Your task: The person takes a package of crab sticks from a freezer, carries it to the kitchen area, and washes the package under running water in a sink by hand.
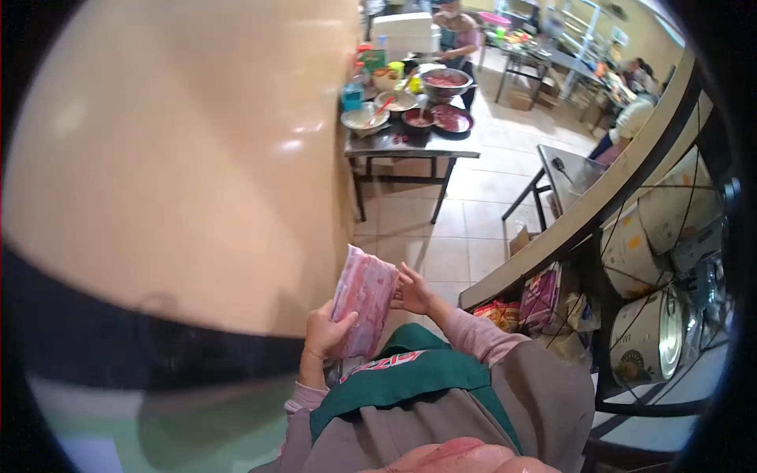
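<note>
A flat, plastic-wrapped pack of pink, streaky meat (364, 299) is held up in front of my body, tilted, with its broad face toward me. My left hand (326, 329) grips its lower left edge, the thumb pressed on the front and the other fingers hidden behind. At the right edge, my right hand (413, 291) holds the pack from the side, its fingertips partly hidden at the edge. A green apron (418, 386) covers my front just below the pack.
Ahead, a metal table (418, 146) carries bowls, a steel basin (446, 83) and a dark red tray (453, 119). A person (460, 35) stands behind it. A wall (197, 158) rises close on my left. To my right, a wire rack holds large cans (648, 335) and packets.
</note>
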Tool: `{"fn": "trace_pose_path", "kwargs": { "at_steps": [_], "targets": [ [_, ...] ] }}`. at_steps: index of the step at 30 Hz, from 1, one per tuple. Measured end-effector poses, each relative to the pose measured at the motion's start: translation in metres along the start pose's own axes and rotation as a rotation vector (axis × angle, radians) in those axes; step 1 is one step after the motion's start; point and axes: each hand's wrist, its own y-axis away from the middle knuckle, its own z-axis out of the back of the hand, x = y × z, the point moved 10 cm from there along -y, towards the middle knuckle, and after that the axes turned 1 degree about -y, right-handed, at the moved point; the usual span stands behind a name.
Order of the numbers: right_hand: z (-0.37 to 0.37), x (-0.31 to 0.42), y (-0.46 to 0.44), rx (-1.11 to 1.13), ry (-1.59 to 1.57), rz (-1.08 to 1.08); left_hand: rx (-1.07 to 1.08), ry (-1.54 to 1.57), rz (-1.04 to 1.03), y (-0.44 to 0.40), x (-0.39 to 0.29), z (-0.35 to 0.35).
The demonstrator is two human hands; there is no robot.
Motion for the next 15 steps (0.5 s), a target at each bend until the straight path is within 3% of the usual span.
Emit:
{"fn": "trace_pose_path", "kwargs": {
  "at_steps": [2,4,5,8,13,15],
  "targets": [
    [0.025,0.043,-0.007,-0.091,-0.128,0.099,0.090,0.119,0.011,-0.055,-0.012,-0.018],
    [0.043,0.082,-0.009,-0.116,0.100,0.153,0.119,0.474,0.054,-0.114,-0.008,-0.043],
    [0.054,0.085,-0.010,-0.158,0.180,0.040,0.127,0.534,0.036,-0.138,-0.016,-0.052],
    [0.080,0.115,-0.033,-0.152,0.041,0.037,0.199,0.324,0.042,-0.205,-0.039,-0.085],
    [0.134,0.183,-0.070,-0.308,-0.008,0.140,0.304,0.335,-0.088,-0.291,-0.072,-0.157],
    [0.165,0.201,-0.087,-0.303,-0.029,0.066,0.305,0.241,-0.064,-0.329,-0.070,-0.181]
  ]
}}
